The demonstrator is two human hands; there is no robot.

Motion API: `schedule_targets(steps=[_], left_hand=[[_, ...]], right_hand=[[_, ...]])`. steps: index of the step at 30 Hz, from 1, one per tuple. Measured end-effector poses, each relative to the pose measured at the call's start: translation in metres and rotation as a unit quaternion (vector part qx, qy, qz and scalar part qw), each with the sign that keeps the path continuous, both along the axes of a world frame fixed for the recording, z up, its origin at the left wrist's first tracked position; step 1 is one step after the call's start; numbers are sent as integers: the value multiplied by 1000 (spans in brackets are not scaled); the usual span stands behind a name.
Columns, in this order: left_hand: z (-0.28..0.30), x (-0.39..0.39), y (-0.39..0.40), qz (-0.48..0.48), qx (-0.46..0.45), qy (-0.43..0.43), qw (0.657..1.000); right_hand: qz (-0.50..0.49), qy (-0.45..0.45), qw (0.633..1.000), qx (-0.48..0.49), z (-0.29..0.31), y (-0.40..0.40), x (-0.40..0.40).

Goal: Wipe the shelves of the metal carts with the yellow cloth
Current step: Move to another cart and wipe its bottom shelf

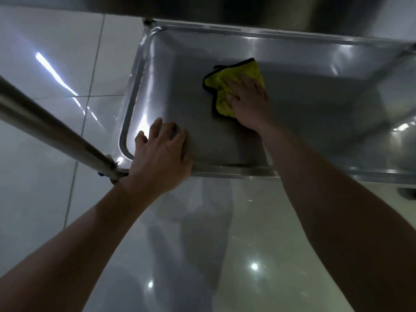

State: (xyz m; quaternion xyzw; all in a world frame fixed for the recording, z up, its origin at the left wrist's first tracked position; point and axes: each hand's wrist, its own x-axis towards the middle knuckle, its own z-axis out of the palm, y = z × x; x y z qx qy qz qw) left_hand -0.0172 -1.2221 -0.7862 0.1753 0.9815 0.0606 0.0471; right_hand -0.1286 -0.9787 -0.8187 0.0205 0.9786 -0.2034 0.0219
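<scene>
On the smooth steel shelf (292,104), the right hand (249,102) presses the crumpled yellow cloth (227,86) flat-fingered; the left hand (162,154) seemingly rests spread.

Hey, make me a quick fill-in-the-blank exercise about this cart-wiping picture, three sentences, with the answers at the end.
1. The right hand presses a cloth whose colour is ____.
2. The cloth lies on the metal ____ of the cart.
3. The ____ hand rests on the shelf's near rim, by the cart's post.

Missing words: yellow; shelf; left
</scene>
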Motion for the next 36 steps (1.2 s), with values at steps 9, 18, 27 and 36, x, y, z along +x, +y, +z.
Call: schedule_targets(steps=[9,18,27,36], left_hand=[[-8,41,130,-119,1,-4,993],[-14,44,135,-109,8,-8,994],[-8,43,127,-124,-3,-57,991],[22,31,103,-162,-42,-157,973]], right_hand=[[-69,-9,997,42,-1,119,63],[-53,-30,995,80,2,95,176],[-28,-151,973,170,13,64,181],[62,-230,936,260,53,33,177]])
